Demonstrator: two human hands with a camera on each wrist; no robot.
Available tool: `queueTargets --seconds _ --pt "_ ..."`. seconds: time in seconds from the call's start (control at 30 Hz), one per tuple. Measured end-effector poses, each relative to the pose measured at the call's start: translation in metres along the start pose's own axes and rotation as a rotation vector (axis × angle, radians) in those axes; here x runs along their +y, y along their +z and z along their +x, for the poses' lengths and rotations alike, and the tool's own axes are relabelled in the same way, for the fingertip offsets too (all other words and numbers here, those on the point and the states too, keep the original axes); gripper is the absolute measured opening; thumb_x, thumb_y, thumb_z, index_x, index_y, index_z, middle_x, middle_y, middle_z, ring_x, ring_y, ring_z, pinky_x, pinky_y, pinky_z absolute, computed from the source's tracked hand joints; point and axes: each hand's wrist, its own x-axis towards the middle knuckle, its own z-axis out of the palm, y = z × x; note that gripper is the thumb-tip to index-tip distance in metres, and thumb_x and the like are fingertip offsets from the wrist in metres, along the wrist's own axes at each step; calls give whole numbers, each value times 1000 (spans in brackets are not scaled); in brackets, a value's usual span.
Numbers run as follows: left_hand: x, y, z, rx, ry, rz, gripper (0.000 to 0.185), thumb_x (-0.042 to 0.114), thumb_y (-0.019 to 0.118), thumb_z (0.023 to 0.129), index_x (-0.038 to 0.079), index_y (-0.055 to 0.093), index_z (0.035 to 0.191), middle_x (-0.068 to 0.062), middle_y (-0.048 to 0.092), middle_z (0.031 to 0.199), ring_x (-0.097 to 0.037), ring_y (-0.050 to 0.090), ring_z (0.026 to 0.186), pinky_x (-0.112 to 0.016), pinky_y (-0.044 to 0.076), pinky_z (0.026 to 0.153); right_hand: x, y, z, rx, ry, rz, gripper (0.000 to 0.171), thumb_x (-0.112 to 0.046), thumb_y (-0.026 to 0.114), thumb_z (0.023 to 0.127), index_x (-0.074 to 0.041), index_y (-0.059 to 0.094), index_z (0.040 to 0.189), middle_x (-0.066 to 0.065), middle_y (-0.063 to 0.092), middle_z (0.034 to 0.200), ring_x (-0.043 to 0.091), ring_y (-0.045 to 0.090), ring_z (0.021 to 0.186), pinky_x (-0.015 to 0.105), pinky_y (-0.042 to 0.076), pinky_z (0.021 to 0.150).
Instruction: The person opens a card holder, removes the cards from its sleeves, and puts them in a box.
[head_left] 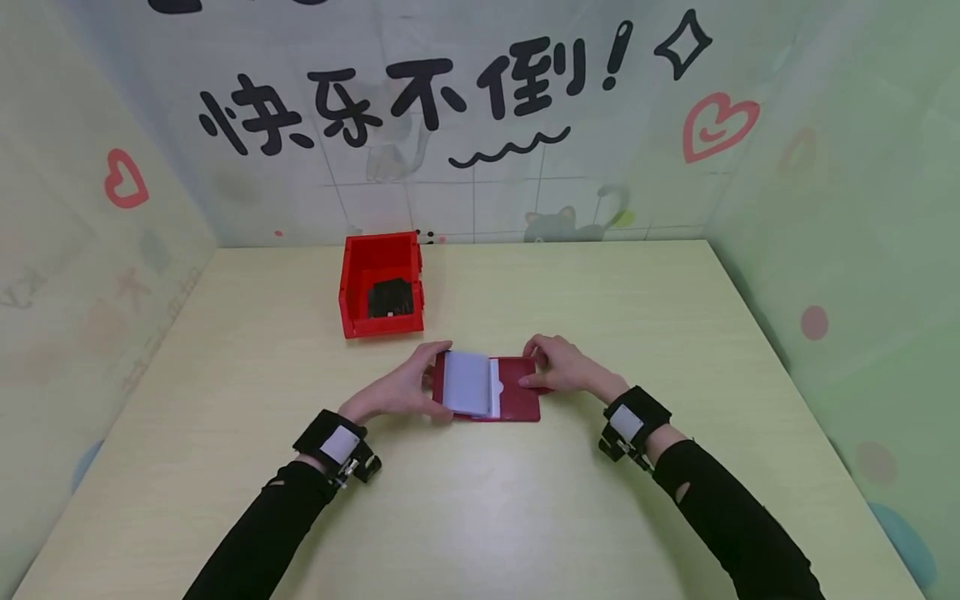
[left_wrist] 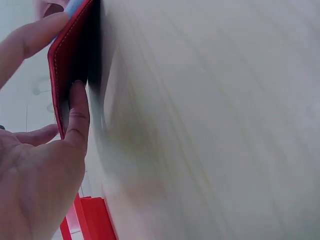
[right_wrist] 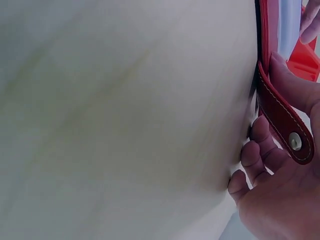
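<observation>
A dark red card holder [head_left: 519,404] lies open on the table in the head view, its stack of clear plastic sleeves [head_left: 466,383] turned over the left half. My left hand [head_left: 401,390] grips the left cover; in the left wrist view the thumb is at its edge and a finger [left_wrist: 78,112] reaches underneath. From the right, my right hand [head_left: 562,367] holds the other cover, thumb on its inner face. A stitched strap [right_wrist: 280,112] with a metal snap [right_wrist: 295,141] sticks out past the right cover, beside the curled fingers.
Behind the card holder, to the left, stands a red plastic bin [head_left: 381,250] with black items [head_left: 391,297] inside. Printed cloth walls [head_left: 480,200] border the pale wooden table [head_left: 480,517] at the back and sides.
</observation>
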Motion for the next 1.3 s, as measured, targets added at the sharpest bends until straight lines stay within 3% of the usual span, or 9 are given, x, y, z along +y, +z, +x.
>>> queueTargets --seconds 0.27,0.53,0.77,1.0,1.17,1.3 --pt "-3 -5 0 -1 20 -211 94 13 81 83 11 23 158 -15 39 151 -35 52 131 -43 52 103 3 -1 -2 3 -38 35 45 -22 77 89 0 57 122 8 55 83 18 50 80 27 42 70" --pt "6 -6 4 5 72 -298 102 14 79 84 15 12 161 -13 34 157 -34 54 131 -40 52 104 4 0 -1 10 -42 25 43 -23 77 88 -1 57 121 6 53 78 16 49 76 26 40 69" --pt "12 -4 6 2 51 -284 96 15 77 86 11 16 160 -12 32 158 -34 53 132 -39 53 103 6 0 -1 17 -50 35 41 -21 77 88 -1 58 119 4 52 72 14 49 68 26 41 66" --pt "18 4 10 -38 100 -279 99 13 79 83 14 16 160 -9 32 157 -31 52 130 -40 52 102 7 2 0 24 -52 33 42 -22 78 88 -1 58 119 4 54 71 13 50 67 25 42 65" --pt "18 13 16 -38 141 -166 112 14 85 77 21 10 160 -7 26 159 -31 46 132 -45 51 103 8 2 0 21 -39 52 42 -22 78 88 -2 58 119 3 55 70 13 51 65 26 43 64" --pt "20 21 20 -33 179 -100 117 14 85 77 16 4 161 -9 20 161 -29 50 127 -44 51 103 6 3 -1 25 -44 64 41 -21 78 88 -2 58 119 2 53 68 12 50 64 26 42 64"
